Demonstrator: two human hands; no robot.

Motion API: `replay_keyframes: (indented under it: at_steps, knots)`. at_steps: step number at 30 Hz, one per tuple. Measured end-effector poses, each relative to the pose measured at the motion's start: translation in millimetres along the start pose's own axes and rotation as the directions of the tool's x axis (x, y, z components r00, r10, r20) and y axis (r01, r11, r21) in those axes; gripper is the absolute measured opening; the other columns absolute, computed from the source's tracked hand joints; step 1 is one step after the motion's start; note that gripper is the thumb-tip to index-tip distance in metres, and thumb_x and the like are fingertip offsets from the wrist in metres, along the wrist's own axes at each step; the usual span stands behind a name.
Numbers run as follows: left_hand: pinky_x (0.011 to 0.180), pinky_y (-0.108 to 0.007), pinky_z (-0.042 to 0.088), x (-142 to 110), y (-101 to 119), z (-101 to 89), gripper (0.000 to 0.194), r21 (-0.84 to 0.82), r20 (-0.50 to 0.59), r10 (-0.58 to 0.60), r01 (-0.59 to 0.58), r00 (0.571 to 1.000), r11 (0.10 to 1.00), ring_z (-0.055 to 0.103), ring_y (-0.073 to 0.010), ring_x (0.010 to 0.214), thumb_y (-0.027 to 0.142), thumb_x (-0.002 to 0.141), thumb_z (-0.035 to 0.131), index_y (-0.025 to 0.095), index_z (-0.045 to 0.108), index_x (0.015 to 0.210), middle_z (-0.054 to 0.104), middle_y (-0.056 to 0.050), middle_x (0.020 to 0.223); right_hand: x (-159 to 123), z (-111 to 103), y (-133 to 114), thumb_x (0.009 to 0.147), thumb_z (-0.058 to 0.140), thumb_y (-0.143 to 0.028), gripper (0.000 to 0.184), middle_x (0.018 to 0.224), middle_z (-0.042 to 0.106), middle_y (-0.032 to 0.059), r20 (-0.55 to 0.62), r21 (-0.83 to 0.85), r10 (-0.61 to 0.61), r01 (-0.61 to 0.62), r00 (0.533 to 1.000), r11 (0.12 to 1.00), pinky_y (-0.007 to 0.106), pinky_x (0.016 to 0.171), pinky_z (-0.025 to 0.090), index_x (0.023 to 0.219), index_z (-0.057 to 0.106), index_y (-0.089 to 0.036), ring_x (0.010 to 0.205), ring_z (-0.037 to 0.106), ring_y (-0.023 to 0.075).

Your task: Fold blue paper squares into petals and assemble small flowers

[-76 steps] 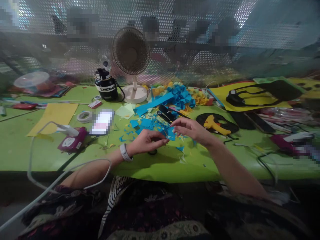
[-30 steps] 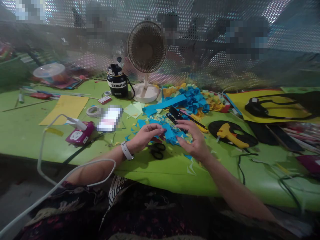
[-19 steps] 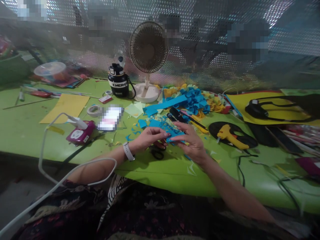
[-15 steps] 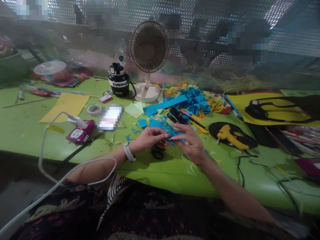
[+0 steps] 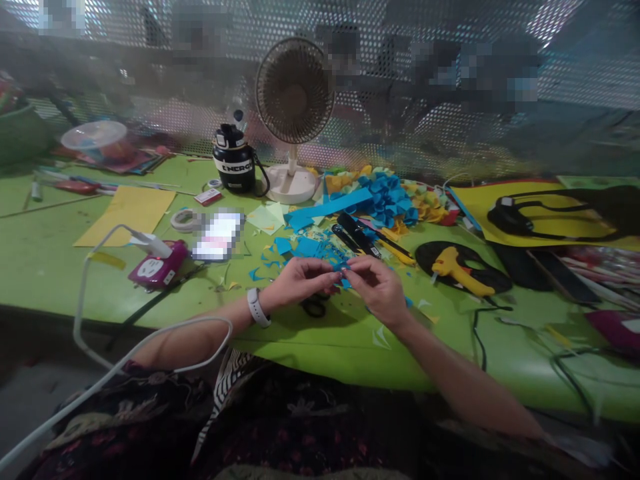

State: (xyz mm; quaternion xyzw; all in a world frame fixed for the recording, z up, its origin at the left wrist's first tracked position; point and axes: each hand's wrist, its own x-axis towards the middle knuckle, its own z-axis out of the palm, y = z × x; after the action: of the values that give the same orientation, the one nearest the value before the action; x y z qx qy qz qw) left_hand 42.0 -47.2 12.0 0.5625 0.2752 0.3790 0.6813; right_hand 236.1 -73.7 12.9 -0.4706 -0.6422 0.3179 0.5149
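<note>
Green craft table (image 5: pixel 50 267) littered with paper snips, perforated mesh screen (image 5: pixel 400 133) behind: you work at its front edge with both hands drawn together. Your left hand (image 5: pixel 300 281), white watch band (image 5: pixel 257 308) at the wrist, meets your right hand (image 5: pixel 380 290) at the fingertips (image 5: pixel 334 273), curled and pressed close, pinching a small piece of blue paper (image 5: pixel 343 269) between them. How much of it hides behind your fingers cannot be told from this view. Black-handled scissors (image 5: pixel 314 307) lie at 7 o'clock from the pinch, blue paper offcuts (image 5: pixel 305 248) at 11 o'clock, a bunch of folded blue paper (image 5: pixel 385 200) at 1 o'clock and a yellow glue gun (image 5: pixel 453 267) at 3 o'clock. With a scrap this small, firm pressure from the finger pads, both hands steady and close together, should best keep it from slipping or creasing.
</note>
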Motion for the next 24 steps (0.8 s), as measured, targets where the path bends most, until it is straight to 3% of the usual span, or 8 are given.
replay_keyframes:
  at_steps: [24]
  knots:
    - [0.068, -0.024, 0.058, 3.3, -9.6, -6.8, 0.043, 0.118, 0.035, -0.006, 0.002, 0.999, 0.993, 0.072, -0.0139, 0.067, 0.053, 0.081, 0.076, 0.011, 0.073, 0.088, 0.075, -0.007, 0.074, 3.3, -6.6, 3.5, 0.082, 0.074, -0.052, 0.03, 0.09, 0.071, 0.0072, 0.086, -0.015, -0.021, 0.022, 0.996, 1.0, 0.037, 0.079, 0.058, 0.078, 0.068, -0.022, 0.088, 0.068, 0.021]
